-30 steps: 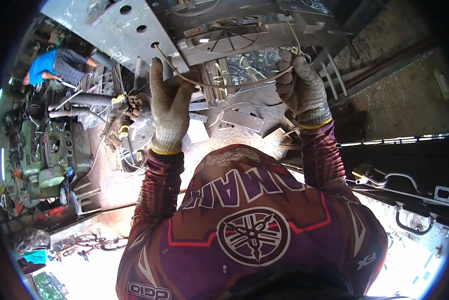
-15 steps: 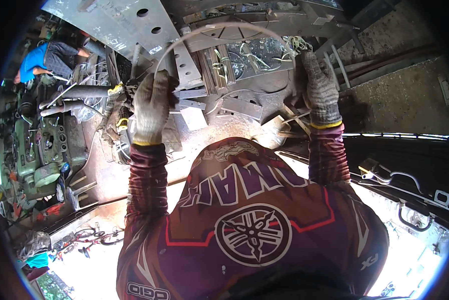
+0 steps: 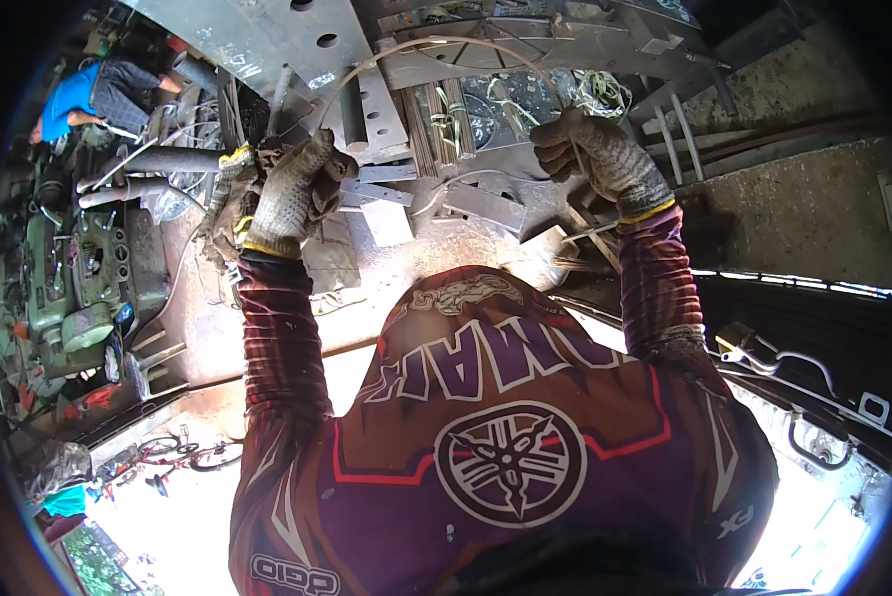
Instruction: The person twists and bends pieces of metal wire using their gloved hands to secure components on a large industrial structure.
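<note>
A thin, light-brown rod or stiff wire [image 3: 436,41] bends in an arch between my two gloved hands. At its left end, my left hand [image 3: 295,194] is closed round it, in a dirty knit work glove with a yellow cuff. The opposite end runs into my right hand [image 3: 605,164], gloved alike, with its fingers curled round the wire. Both hands are raised in front of my chest, well apart. What the wire is made of I cannot tell.
Big steel plates with holes [image 3: 366,119] lie ahead, beside bundles of rods [image 3: 446,119] and flat offcuts [image 3: 486,207]. A green machine [image 3: 88,278] stands at left. Farther back, a person in a blue top [image 3: 73,99] bends over. Pale cord [image 3: 603,91] lies coiled near my right hand.
My right hand has shifted left and turned, its fingers now pointing inward. My left hand has tilted, with its wrist moving left. The arch of wire has become narrower.
</note>
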